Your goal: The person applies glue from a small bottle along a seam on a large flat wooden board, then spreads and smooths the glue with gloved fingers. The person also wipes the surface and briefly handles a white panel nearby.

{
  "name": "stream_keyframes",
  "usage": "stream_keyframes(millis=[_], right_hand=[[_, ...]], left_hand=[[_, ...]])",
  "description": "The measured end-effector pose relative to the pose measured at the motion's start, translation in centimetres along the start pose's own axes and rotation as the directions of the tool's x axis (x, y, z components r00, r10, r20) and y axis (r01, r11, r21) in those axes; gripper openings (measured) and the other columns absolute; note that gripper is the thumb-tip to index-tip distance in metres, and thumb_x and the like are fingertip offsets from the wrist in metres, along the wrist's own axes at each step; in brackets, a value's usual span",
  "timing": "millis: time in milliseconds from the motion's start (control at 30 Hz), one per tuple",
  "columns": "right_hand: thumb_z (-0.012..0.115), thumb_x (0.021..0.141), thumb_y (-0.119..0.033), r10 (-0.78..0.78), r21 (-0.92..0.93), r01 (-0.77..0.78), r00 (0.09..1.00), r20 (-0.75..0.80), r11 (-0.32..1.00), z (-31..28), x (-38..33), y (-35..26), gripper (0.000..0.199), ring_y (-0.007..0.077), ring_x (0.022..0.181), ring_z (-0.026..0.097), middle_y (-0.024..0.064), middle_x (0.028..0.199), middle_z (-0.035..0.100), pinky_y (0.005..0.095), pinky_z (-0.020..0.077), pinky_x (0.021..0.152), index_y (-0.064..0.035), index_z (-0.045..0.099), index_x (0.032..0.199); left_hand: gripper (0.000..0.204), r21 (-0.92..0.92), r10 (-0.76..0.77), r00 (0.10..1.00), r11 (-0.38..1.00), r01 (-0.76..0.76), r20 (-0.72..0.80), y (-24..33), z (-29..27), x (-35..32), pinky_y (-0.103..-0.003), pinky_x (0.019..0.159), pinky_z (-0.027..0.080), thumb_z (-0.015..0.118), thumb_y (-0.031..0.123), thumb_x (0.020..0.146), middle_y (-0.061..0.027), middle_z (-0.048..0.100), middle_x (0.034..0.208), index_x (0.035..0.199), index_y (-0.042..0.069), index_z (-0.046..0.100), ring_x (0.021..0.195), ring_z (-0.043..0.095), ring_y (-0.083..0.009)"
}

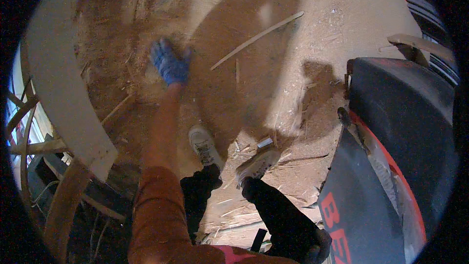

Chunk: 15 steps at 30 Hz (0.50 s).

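Orange sleeve point(159, 215) nearest, low centre, bare forearm running up from it. Left hand point(169, 66) in a blue glove, stretched far out over the sawdust floor point(337, 14), fingers spread and slack, gripping nothing; blurred. Right hand not in view. Long wood strip point(259, 36) lies on the floor just right of the glove, apart from it. White shoes point(229, 154) stand near, among splinters. Pale curved board point(63, 88) at left, black-and-red machine point(391, 166) at right. Judged step: reaching down toward the floor scraps. Next move calls for the glove to shift right and close on the strip.
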State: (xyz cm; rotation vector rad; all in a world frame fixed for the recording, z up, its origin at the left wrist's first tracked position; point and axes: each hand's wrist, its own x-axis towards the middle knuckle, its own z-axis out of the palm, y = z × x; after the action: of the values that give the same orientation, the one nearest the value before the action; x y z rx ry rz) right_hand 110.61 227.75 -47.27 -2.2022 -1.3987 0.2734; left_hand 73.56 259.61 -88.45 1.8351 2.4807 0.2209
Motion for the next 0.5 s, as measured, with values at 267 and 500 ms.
stream_keyframes(millis=[267, 500], right_hand=[[0.053, 0.089, -0.039, 0.225, -0.035, -0.222, 0.97, 0.096, 0.974, 0.4, 1.5, -0.4, 0.043, 0.035, 0.083, 0.058, 0.023, 0.088, 0.061, 0.0494, 0.0451, 0.077, 0.0006, 0.064, 0.102], [0.052, 0.091, -0.037, 0.305, -0.029, -0.304, 0.949, 0.079, 0.952, -0.3, 1.8, -2.4, 0.04, 0.0328, 0.085, 0.056, 0.0214, 0.09, 0.06, 0.0449, 0.044, 0.078, 0.0004, 0.064, 0.1]], left_hand=[[0.085, -0.206, 0.374, 0.919, 0.916, -0.345, 0.127, 18.6, 1.8, 4.1, -0.05, 0.115, 0.02, 0.067, 0.055, 0.075, -0.0197, 0.036, 0.146, 0.141, 0.009, 0.039, 0.136, 0.031, -0.0377], [0.033, -0.602, 0.663, 0.675, 0.695, -0.393, 0.324, 23.4, 2.2, -6.2, -0.047, 0.088, 0.048, 0.058, 0.039, 0.088, -0.018, 0.064, 0.104, 0.104, 0.01, 0.064, 0.092, 0.062, -0.0421]])
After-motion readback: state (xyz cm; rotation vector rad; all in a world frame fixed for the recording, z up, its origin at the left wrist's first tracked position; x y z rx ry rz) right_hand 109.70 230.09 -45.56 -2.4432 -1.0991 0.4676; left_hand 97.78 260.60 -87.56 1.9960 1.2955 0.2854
